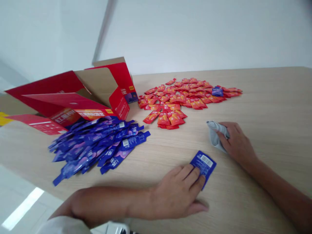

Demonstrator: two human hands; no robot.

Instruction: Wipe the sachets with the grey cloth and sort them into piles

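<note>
My left hand lies over the lower part of a flat blue pouch on the table. Its fingers are stretched across the pouch and its thumb is spread away, so it is open. The pouch shows a white barcode label on its upper face. To the right, my right hand is closed around a bunched light grey cloth, low over or touching the tabletop; the fingers behind the cloth are partly hidden.
A heap of blue spouted pouches lies at left, in front of an opened red cardboard box. Many small red-orange sachets spread across the back, with a blue packet on them. A white wall stands behind the wooden table.
</note>
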